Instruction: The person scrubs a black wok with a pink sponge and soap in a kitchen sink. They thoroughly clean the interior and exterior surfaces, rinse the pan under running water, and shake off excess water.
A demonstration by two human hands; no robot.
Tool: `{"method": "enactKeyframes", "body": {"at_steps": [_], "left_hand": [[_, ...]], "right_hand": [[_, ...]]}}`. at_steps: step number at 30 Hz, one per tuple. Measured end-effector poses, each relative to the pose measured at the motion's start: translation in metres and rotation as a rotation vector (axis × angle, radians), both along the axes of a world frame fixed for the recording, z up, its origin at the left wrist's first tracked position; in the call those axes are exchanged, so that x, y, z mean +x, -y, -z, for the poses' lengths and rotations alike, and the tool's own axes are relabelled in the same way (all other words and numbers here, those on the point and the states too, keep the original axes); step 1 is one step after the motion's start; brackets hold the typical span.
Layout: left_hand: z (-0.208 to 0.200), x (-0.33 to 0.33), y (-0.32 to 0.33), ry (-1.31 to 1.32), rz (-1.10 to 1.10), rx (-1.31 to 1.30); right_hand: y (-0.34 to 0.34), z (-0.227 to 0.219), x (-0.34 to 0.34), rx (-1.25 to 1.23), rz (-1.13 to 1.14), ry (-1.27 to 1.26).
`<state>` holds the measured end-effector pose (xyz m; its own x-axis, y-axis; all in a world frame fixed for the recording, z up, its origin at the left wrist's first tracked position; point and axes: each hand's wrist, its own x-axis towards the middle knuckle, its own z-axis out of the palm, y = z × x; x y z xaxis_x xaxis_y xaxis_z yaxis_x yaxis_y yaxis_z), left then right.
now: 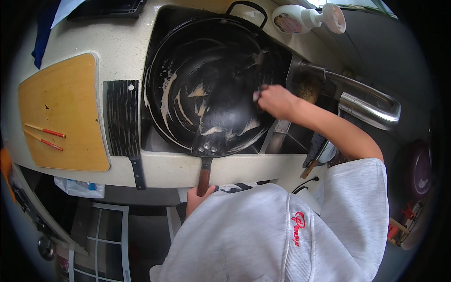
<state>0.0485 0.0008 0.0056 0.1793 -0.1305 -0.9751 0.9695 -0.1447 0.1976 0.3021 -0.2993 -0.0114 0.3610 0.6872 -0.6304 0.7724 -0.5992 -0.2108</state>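
A large black wok (155, 101) sits over the sink, its inside streaked with pale foam. My left hand (193, 199) is closed round the end of its brown wooden handle (203, 182), partly covered by my grey shirt. Inside the wok, close to its right wall, my right hand (276, 101) is closed, with its fingers bent. A small pale bit of something (256, 96) shows at the fingertips; blur and the fingers hide what it is.
Left of the sink lie a black cleaver (123, 117) and a wooden cutting board (66, 108) bearing two red-ended chopsticks (51, 132). A white pump bottle (293, 19) stands at the back right. The metal faucet (369, 110) reaches past the sink's right side. Below the counter, a framed glass door (112, 242) shows.
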Motion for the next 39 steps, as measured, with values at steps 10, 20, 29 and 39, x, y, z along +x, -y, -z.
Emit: {"method": "enactKeyframes", "body": {"at_steps": [10, 20, 29, 39], "left_hand": [[0.014, -0.015, -0.002, 0.114, -0.092, -0.086], [0.016, -0.019, 0.000, 0.080, 0.025, 0.030], [0.008, -0.016, 0.008, 0.059, -0.005, 0.049], [0.011, -0.014, 0.002, 0.049, -0.021, 0.077]], "right_hand": [[-0.003, 0.020, 0.010, -0.144, -0.147, -0.084], [-0.093, 0.076, 0.075, 0.551, 0.205, 0.680], [-0.066, 0.051, 0.029, 0.192, 0.915, 0.591], [-0.103, 0.036, -0.060, 0.495, 0.414, -0.348]]}}
